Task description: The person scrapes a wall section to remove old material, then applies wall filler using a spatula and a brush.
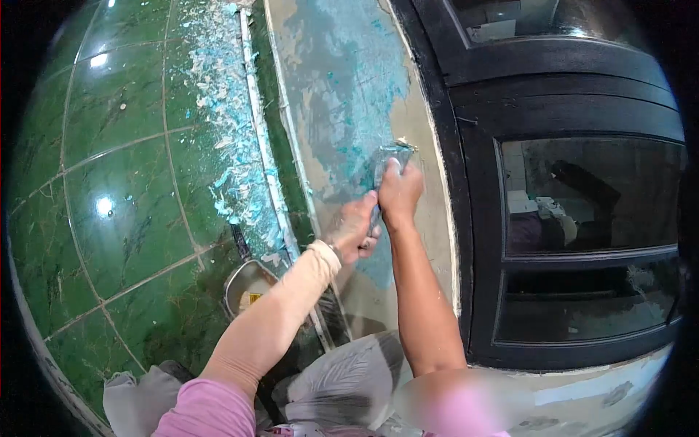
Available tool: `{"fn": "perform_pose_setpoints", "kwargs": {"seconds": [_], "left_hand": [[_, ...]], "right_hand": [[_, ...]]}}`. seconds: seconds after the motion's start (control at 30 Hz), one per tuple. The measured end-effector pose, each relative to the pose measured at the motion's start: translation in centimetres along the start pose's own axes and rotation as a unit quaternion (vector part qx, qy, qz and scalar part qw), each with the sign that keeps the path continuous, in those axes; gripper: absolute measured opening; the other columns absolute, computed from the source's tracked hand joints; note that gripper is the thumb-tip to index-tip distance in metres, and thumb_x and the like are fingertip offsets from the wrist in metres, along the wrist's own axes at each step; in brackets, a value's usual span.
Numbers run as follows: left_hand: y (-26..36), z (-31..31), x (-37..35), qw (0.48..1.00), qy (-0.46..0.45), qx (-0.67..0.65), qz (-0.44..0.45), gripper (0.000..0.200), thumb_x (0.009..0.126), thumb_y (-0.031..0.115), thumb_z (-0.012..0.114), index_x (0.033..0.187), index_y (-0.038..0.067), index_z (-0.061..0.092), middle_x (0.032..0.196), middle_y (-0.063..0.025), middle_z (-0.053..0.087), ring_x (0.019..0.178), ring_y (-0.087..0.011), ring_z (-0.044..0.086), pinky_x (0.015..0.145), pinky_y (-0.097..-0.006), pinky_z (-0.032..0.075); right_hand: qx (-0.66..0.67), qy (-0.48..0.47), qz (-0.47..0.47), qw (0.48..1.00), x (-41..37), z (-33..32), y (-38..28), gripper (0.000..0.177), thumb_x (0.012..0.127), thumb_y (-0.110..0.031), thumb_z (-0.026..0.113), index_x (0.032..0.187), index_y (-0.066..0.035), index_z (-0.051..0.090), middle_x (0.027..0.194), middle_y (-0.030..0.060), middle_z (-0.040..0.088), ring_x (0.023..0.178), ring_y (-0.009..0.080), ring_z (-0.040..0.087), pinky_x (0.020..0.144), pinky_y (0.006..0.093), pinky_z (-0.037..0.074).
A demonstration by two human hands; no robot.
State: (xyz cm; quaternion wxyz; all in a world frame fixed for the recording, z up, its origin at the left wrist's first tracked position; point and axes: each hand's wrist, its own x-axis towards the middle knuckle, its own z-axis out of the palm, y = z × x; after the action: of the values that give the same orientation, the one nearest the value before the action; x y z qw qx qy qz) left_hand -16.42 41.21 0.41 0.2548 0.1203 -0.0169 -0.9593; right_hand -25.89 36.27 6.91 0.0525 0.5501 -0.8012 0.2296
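A metal scraper (389, 162) presses flat against a wall (342, 80) coated with patchy, peeling blue paint over grey plaster. My right hand (400, 194) pushes on the blade's back near its upper end. My left hand (355, 231) grips the scraper's handle just below. Both arms reach up from the bottom of the view, the left in a pink sleeve.
Blue and white paint flakes (229, 138) litter the green tiled floor (116, 182) along the wall's base. A metal bowl (246, 285) sits on the floor near my left arm. A black window frame (473, 182) with dark glass stands right of the wall strip.
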Motion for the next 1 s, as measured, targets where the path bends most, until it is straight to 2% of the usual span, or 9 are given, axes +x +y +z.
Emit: {"fn": "perform_pose_setpoints", "kwargs": {"seconds": [0.13, 0.27, 0.3, 0.4, 0.5, 0.57, 0.73, 0.9, 1.0], "left_hand": [[-5.3, 1.7, -1.4, 1.000, -0.004, 0.026, -0.012, 0.038, 0.096, 0.060, 0.045, 0.093, 0.022, 0.048, 0.058, 0.0014, 0.045, 0.039, -0.0102, 0.035, 0.036, -0.0265, 0.025], [0.7, 0.6, 1.5, 0.999, 0.024, 0.040, 0.020, 0.040, 0.097, 0.060, 0.041, 0.095, 0.021, 0.047, 0.058, 0.0016, 0.045, 0.039, -0.0100, 0.034, 0.036, -0.0268, 0.025], [0.6, -0.4, 2.4, 0.999, -0.034, 0.022, 0.012, 0.039, 0.096, 0.061, 0.043, 0.096, 0.022, 0.047, 0.059, 0.0017, 0.046, 0.039, -0.0096, 0.035, 0.036, -0.0262, 0.025], [-3.2, 1.0, -0.1, 1.000, -0.001, 0.005, -0.023, 0.039, 0.095, 0.062, 0.045, 0.094, 0.023, 0.047, 0.059, 0.0018, 0.045, 0.040, -0.0092, 0.036, 0.038, -0.0255, 0.027], [-1.3, 1.3, 0.7, 1.000, 0.010, -0.004, 0.013, 0.039, 0.093, 0.063, 0.048, 0.094, 0.024, 0.047, 0.059, 0.0011, 0.046, 0.040, -0.0096, 0.036, 0.037, -0.0256, 0.026], [1.8, 0.4, 2.3, 0.999, 0.000, 0.000, 0.055, 0.040, 0.091, 0.065, 0.050, 0.093, 0.025, 0.048, 0.058, 0.0007, 0.046, 0.038, -0.0103, 0.037, 0.035, -0.0258, 0.025], [-3.5, 1.7, -0.1, 0.998, -0.003, -0.047, -0.030, 0.034, 0.097, 0.058, 0.045, 0.094, 0.024, 0.049, 0.055, 0.0000, 0.047, 0.037, -0.0115, 0.037, 0.033, -0.0269, 0.025], [4.9, 0.4, 3.6, 0.997, -0.045, -0.052, 0.031, 0.035, 0.097, 0.057, 0.045, 0.093, 0.022, 0.049, 0.057, 0.0007, 0.047, 0.038, -0.0110, 0.038, 0.033, -0.0262, 0.025], [1.9, 1.3, 0.8, 0.999, -0.001, -0.050, 0.001, 0.036, 0.097, 0.056, 0.045, 0.090, 0.021, 0.049, 0.057, 0.0016, 0.046, 0.038, -0.0109, 0.036, 0.034, -0.0264, 0.026]], "right_hand": [[0.056, 0.033, -0.094, 0.993, -3.1, -2.1, 3.6, 0.024, 0.088, -0.019, 0.057, 0.078, 0.003, 0.063, 0.075, 0.0262, 0.063, 0.074, 0.0434, 0.064, 0.066, 0.0499, 0.046], [-0.080, 0.025, -0.031, 0.996, 1.9, 0.5, 0.6, 0.022, 0.088, -0.017, 0.057, 0.091, 0.002, 0.069, 0.081, 0.0256, 0.067, 0.077, 0.0391, 0.067, 0.070, 0.0481, 0.049], [-0.048, 0.028, -0.033, 0.998, 1.5, 0.5, 0.3, 0.024, 0.088, -0.017, 0.056, 0.092, 0.003, 0.068, 0.083, 0.0264, 0.067, 0.078, 0.0409, 0.066, 0.069, 0.0477, 0.049], [0.047, -0.009, -0.002, 0.999, -1.3, -1.4, 2.5, 0.027, 0.089, -0.020, 0.056, 0.080, 0.005, 0.063, 0.077, 0.0285, 0.063, 0.075, 0.0455, 0.063, 0.065, 0.0490, 0.046], [-0.003, 0.032, -0.087, 0.996, 0.4, -0.5, 1.7, 0.027, 0.089, -0.020, 0.056, 0.080, 0.005, 0.062, 0.076, 0.0275, 0.063, 0.073, 0.0446, 0.063, 0.064, 0.0479, 0.047], [-0.008, 0.021, -0.049, 0.999, 2.8, 0.8, -1.6, 0.026, 0.089, -0.020, 0.057, 0.086, 0.005, 0.065, 0.077, 0.0267, 0.065, 0.073, 0.0429, 0.064, 0.065, 0.0472, 0.048], [0.041, 0.009, -0.087, 0.995, -0.9, -1.2, 2.0, 0.028, 0.089, -0.022, 0.057, 0.080, 0.004, 0.064, 0.075, 0.0273, 0.063, 0.076, 0.0450, 0.065, 0.066, 0.0483, 0.048], [-0.084, 0.006, -0.064, 0.994, 4.3, 2.1, -1.0, 0.025, 0.087, -0.019, 0.058, 0.095, 0.002, 0.069, 0.083, 0.0255, 0.068, 0.079, 0.0391, 0.068, 0.071, 0.0479, 0.049], [-0.042, 0.031, -0.078, 0.996, 3.3, 1.4, -0.6, 0.024, 0.086, -0.019, 0.058, 0.087, 0.003, 0.067, 0.081, 0.0272, 0.066, 0.077, 0.0422, 0.066, 0.070, 0.0499, 0.048]]}}
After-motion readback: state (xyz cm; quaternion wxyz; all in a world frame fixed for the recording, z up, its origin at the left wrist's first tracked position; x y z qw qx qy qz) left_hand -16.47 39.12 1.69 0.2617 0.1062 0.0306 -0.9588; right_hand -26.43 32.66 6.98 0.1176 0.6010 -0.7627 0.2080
